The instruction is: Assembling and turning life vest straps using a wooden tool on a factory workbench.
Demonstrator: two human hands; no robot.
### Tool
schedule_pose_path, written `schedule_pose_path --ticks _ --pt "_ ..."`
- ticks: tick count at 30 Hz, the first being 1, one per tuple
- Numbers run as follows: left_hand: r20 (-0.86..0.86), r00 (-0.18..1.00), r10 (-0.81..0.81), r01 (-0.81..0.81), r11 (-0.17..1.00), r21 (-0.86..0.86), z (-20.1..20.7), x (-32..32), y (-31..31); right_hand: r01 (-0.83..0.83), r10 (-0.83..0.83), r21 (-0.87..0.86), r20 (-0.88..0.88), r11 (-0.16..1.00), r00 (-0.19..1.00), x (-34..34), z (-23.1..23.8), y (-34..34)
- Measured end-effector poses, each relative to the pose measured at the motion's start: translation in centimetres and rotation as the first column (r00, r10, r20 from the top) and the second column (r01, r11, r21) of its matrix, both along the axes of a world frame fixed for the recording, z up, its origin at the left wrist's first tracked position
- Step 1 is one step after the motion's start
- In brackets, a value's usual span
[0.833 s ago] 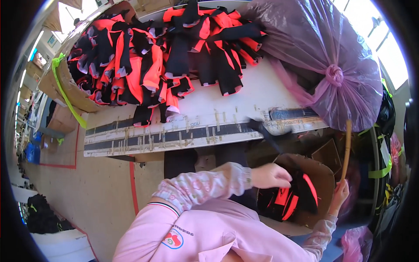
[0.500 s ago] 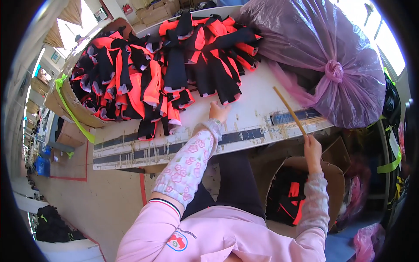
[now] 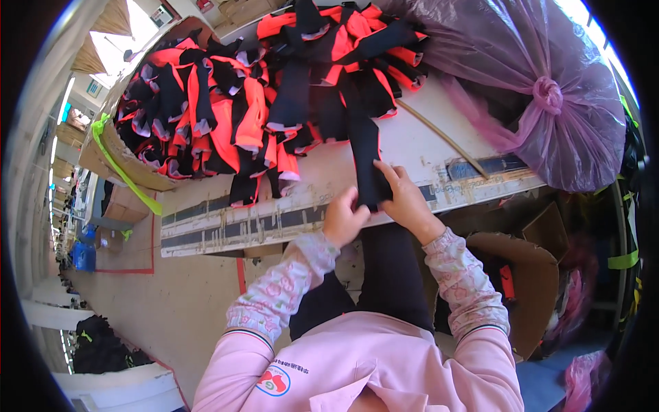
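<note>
A long black fabric piece with a thin red-orange edge hangs from the heap toward the table's front edge. My left hand pinches its lower left corner with bent fingers. On the other side, my right hand grips its right edge near the lower end, thumb and fingers closed on the cloth. The piece's upper end runs in among a heap of black and red-orange fabric pieces. To the right of it, a thin wooden stick lies slantwise on the white table, touched by neither hand.
A tied pink translucent plastic bag fills the table's right end. At the left, a cardboard box with a neon yellow-green strip borders the heap. Below the table at right stands an open cardboard box with dark and orange cloth inside.
My right hand has let go of the stick, which now lies on the table, and moved left to the black fabric piece. The piece is drawn nearer, both hands on its lower end.
</note>
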State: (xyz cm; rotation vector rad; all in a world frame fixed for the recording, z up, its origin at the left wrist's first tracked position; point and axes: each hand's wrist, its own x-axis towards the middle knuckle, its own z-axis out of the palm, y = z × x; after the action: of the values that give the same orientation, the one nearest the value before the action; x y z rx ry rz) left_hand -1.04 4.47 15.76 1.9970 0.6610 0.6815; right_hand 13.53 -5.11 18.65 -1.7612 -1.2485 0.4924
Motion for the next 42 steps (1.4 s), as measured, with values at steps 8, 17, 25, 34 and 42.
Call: schedule_pose_path --ticks 8,17,25,34,42 --pt "-0.13 0.991 0.018 -0.112 0.632 -0.767 -4.4 -6.0 -4.3 0.086 -0.081 -0.045 0.105 0.995 0.991 -4.8 -3.8 -1.3" --pt "-0.021 0.974 0.224 -0.094 0.319 -0.943 -5.1 -4.2 -4.7 0.081 -0.007 -0.231 0.303 0.97 0.953 -6.1 -3.0 -1.1" --pt "-0.004 0.969 0.247 -0.072 0.266 -0.961 -5.6 -3.7 -5.0 0.039 0.055 -0.261 0.344 0.964 0.937 -5.9 -2.8 -1.0" --pt "0.039 0.976 0.214 -0.026 0.291 -0.956 -6.3 -2.7 -5.5 -0.117 0.42 -0.634 0.353 0.764 0.836 -4.6 2.1 -0.8" --pt "-0.013 0.988 0.154 -0.09 0.505 -0.858 -9.3 -2.5 -5.8 0.037 -0.057 0.045 0.649 0.998 0.759 -4.1 -2.6 7.3"
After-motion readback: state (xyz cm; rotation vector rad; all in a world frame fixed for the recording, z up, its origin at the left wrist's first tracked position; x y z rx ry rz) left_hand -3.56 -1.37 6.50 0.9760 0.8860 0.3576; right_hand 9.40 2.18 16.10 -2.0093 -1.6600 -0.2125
